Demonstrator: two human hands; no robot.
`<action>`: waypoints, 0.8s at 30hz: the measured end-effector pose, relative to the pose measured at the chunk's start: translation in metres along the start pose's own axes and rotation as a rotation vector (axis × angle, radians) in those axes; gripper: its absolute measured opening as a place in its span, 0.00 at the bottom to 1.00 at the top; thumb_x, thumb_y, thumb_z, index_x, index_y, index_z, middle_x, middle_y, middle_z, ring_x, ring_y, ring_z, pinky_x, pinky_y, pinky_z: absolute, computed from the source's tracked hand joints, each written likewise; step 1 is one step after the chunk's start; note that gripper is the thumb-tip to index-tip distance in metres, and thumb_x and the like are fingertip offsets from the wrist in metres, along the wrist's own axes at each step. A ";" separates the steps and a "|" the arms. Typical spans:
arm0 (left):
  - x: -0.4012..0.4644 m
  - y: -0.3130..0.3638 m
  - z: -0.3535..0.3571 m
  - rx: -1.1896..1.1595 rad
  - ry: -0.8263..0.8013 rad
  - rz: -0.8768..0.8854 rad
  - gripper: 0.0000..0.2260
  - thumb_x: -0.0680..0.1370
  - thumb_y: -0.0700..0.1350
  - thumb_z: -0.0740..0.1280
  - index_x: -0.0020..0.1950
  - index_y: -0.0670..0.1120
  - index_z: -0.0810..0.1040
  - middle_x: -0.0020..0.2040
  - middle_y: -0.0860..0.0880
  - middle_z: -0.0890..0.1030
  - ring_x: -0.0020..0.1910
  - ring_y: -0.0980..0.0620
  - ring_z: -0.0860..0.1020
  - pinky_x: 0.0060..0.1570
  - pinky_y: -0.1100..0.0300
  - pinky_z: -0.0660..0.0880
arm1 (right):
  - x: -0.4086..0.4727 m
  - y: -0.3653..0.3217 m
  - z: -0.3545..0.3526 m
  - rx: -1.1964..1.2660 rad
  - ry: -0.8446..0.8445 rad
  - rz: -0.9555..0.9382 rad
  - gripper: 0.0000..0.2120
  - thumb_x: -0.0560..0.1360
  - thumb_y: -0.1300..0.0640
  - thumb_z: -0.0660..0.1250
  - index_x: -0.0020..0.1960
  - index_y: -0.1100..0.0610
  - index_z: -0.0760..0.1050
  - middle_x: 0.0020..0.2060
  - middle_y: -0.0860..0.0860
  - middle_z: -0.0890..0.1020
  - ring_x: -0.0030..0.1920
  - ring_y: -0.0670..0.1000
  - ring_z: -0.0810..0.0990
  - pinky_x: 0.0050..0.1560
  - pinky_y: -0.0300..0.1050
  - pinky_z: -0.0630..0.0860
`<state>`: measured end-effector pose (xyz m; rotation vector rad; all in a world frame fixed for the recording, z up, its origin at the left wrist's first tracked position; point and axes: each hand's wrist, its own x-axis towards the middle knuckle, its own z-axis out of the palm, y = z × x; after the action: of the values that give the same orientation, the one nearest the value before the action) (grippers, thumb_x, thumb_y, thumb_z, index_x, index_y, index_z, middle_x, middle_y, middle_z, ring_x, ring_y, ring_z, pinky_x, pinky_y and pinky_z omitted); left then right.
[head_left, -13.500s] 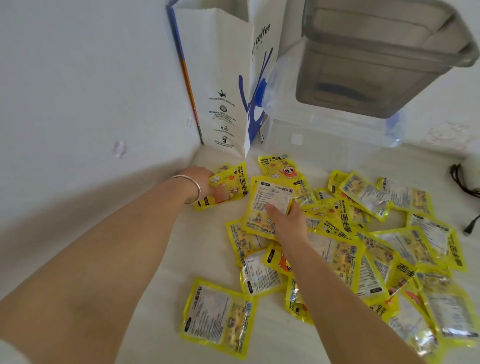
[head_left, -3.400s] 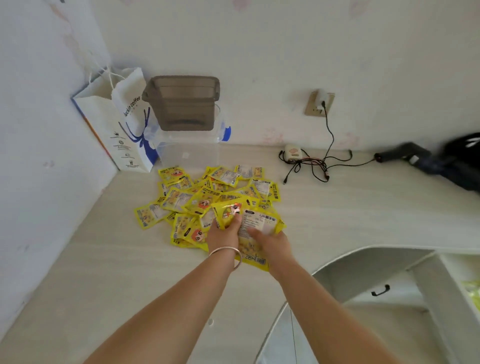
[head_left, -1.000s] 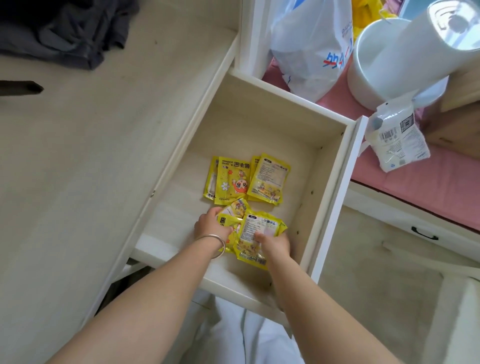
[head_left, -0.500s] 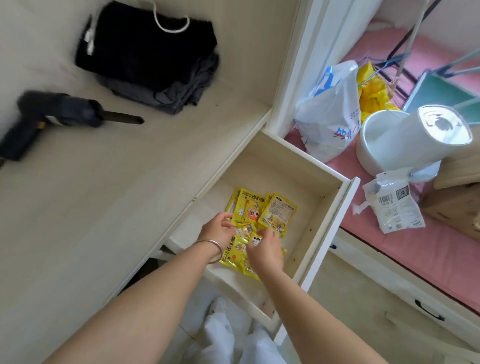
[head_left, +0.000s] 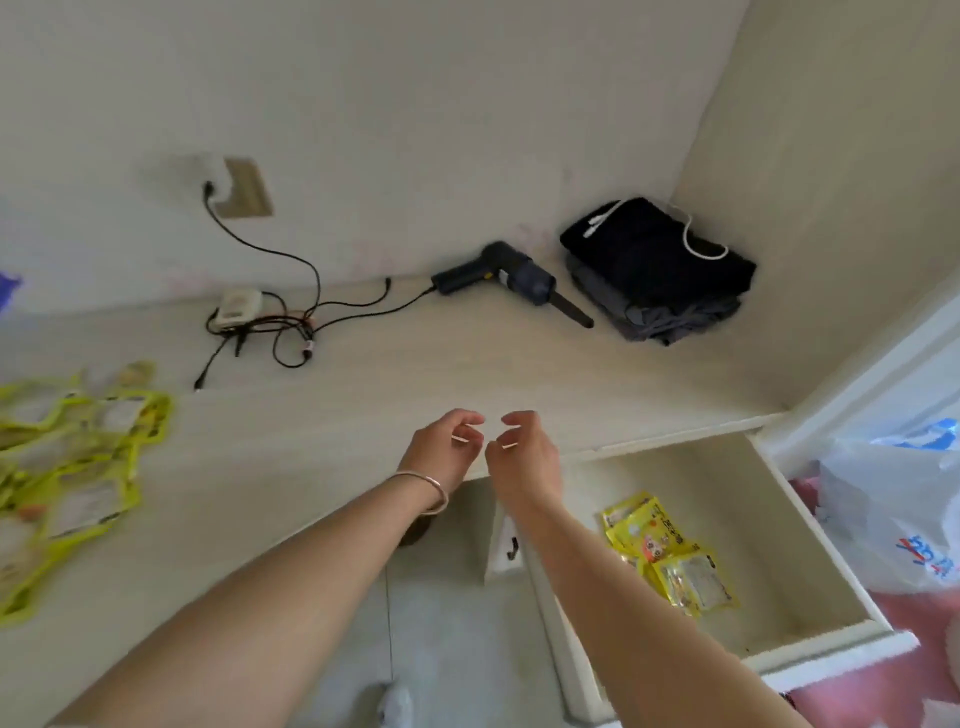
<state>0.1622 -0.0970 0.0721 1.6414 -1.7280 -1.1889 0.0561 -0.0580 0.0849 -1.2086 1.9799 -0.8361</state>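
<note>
**Presently empty-handed, midway between drawer and pile**

- Pale desk top (head_left: 467, 374) runs along the wall. A black handheld tool (head_left: 514, 280) and folded dark clothes (head_left: 660, 270) sit in its far right corner.
- Open drawer (head_left: 701, 483) sits below the desk's right end.
- Big pile of packets (head_left: 78, 467) lies on the desk at far left, well apart from the drawer.
- A few yellow packets (head_left: 670, 558) lie flat on the drawer floor, towards its left side.
- Left hand (head_left: 441, 452) and right hand (head_left: 524, 457) hang side by side over the desk edge, between pile and drawer. The fingers of both are loosely curled with the tips apart, gripping nothing.

Judgement: this is the gap between loads in moving packets from desk to drawer, and most of the stock is not yet moved. The next move calls for a swing left to the pile. Both hands should gather several slick packets, squared up so none slide out, then carry them right and lay them beside those in the drawer.
</note>
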 end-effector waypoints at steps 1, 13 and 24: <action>-0.006 -0.008 -0.019 -0.016 0.043 -0.019 0.10 0.76 0.40 0.64 0.54 0.52 0.77 0.43 0.55 0.80 0.45 0.53 0.78 0.48 0.64 0.70 | -0.006 -0.015 0.012 -0.005 -0.041 -0.054 0.15 0.74 0.58 0.61 0.61 0.53 0.68 0.52 0.49 0.78 0.53 0.51 0.77 0.46 0.41 0.69; -0.097 -0.146 -0.244 0.054 0.384 -0.216 0.20 0.75 0.44 0.67 0.66 0.50 0.69 0.54 0.50 0.75 0.47 0.50 0.77 0.47 0.59 0.72 | -0.077 -0.153 0.201 -0.166 -0.395 -0.381 0.24 0.76 0.53 0.62 0.70 0.50 0.63 0.58 0.48 0.75 0.54 0.50 0.76 0.50 0.46 0.75; -0.169 -0.290 -0.393 -0.031 0.562 -0.519 0.21 0.75 0.43 0.66 0.67 0.50 0.68 0.54 0.51 0.74 0.47 0.50 0.75 0.39 0.59 0.74 | -0.138 -0.222 0.372 -0.282 -0.642 -0.413 0.22 0.75 0.55 0.64 0.68 0.52 0.65 0.61 0.51 0.75 0.59 0.53 0.75 0.52 0.46 0.72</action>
<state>0.6719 -0.0113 0.0697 2.2136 -0.9632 -0.8197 0.5105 -0.0800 0.0748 -1.8156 1.3658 -0.2813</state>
